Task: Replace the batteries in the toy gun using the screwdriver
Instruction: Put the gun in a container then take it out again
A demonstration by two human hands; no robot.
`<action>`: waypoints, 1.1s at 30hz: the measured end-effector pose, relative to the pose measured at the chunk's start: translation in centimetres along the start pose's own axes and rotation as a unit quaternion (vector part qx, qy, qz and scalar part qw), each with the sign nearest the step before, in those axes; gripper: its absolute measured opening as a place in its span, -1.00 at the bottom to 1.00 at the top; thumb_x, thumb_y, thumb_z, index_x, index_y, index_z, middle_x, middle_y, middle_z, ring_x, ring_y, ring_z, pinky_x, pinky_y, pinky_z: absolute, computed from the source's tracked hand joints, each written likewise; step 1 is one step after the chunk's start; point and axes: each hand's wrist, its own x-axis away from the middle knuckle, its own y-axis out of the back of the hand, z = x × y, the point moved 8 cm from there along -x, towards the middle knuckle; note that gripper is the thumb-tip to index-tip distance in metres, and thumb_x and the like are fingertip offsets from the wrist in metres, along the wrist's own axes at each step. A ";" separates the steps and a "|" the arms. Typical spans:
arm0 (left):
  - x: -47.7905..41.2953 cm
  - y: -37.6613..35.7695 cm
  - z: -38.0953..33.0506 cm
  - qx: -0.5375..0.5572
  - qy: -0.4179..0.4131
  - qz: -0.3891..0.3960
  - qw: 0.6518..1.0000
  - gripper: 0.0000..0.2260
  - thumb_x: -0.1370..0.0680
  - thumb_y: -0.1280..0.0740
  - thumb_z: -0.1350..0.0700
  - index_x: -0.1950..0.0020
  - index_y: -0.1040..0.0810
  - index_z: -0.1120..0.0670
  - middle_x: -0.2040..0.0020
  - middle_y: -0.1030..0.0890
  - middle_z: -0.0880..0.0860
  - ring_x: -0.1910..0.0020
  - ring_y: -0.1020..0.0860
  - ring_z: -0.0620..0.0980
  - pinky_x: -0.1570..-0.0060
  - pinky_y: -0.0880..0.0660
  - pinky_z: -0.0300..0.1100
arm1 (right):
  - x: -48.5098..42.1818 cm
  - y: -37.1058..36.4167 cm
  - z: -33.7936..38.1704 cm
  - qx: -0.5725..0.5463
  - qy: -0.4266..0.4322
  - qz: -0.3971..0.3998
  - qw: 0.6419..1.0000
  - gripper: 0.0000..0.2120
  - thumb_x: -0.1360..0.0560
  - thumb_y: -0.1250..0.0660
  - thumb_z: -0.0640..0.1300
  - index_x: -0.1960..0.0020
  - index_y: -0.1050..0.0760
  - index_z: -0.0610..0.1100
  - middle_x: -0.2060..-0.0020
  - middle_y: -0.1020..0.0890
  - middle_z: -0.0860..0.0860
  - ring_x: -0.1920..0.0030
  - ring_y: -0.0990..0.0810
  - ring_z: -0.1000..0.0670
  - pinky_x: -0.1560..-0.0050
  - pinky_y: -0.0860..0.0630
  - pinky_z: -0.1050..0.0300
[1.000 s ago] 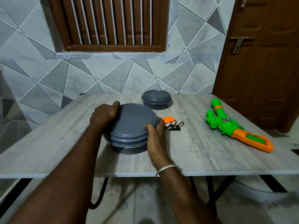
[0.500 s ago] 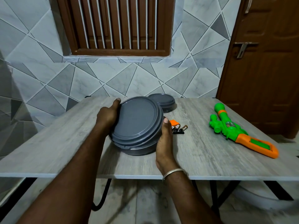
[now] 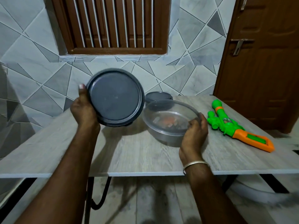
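My left hand (image 3: 84, 110) holds a round grey lid (image 3: 114, 97) by its left edge, raised off the table and tilted toward me. My right hand (image 3: 194, 133) grips the right rim of the open see-through bowl (image 3: 163, 136) the lid came from. Blurred orange and dark shapes (image 3: 168, 122) show through the bowl; I cannot tell whether they lie inside it or behind it. The green and orange toy gun (image 3: 226, 126) lies on the table to the right of my right hand, untouched. No screwdriver is clearly visible.
A second grey lidded container (image 3: 157, 97) stands behind the bowl near the tiled wall. The grey wood-look table (image 3: 137, 156) ends just in front of my wrists. A brown door (image 3: 267, 62) stands at the right, a barred window above.
The lid has come off the container: my left hand lifted it up and to the left, while my right hand carried the bowl to the right. The view is blurred by movement.
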 end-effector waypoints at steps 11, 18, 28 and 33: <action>11.7 -8.8 1.3 -0.337 -0.346 0.374 0.792 -0.85 -0.55 -0.38 -0.10 0.06 -0.51 -0.05 0.25 -0.47 -0.11 0.25 -0.47 -0.12 0.25 -0.32 -0.48 | -2.8 6.0 2.7 0.027 0.015 -0.082 0.996 -0.65 -0.50 -0.23 -0.27 -0.25 -0.56 -0.23 -0.14 -0.63 -0.14 -0.02 -0.55 -0.06 0.29 -0.38 0.48; 13.1 -9.6 8.5 -0.491 -0.301 0.467 0.671 -0.80 -0.54 -0.36 -0.03 0.20 -0.42 0.00 0.21 -0.51 -0.01 0.19 -0.52 0.06 0.21 -0.44 -0.05 | -3.7 7.9 3.9 0.005 0.020 -0.098 0.995 -0.58 -0.47 -0.24 -0.13 -0.32 -0.51 0.01 -0.16 -0.62 0.01 -0.10 -0.60 0.00 -0.15 -0.58 -0.01; 11.0 -10.0 10.5 -0.563 -0.229 0.414 0.678 -0.77 -0.53 -0.42 -0.06 0.17 -0.52 0.06 0.18 -0.59 0.05 0.14 -0.57 0.08 0.17 -0.44 -0.11 | -5.7 10.5 5.8 -0.015 0.019 -0.112 0.993 -0.65 -0.58 -0.18 -0.11 -0.34 -0.48 -0.01 -0.20 -0.58 -0.03 -0.18 -0.58 -0.01 -0.17 -0.59 0.00; 14.4 -12.9 8.3 -0.493 -0.269 0.393 0.728 -0.83 -0.53 -0.35 -0.08 0.08 -0.63 -0.01 0.16 -0.63 -0.01 0.15 -0.59 -0.01 0.20 -0.47 -0.14 | -6.1 11.1 5.9 -0.029 0.014 -0.111 0.993 -0.66 -0.58 -0.18 -0.13 -0.32 -0.51 0.00 -0.18 -0.59 -0.02 -0.17 -0.58 -0.02 -0.18 -0.59 -0.06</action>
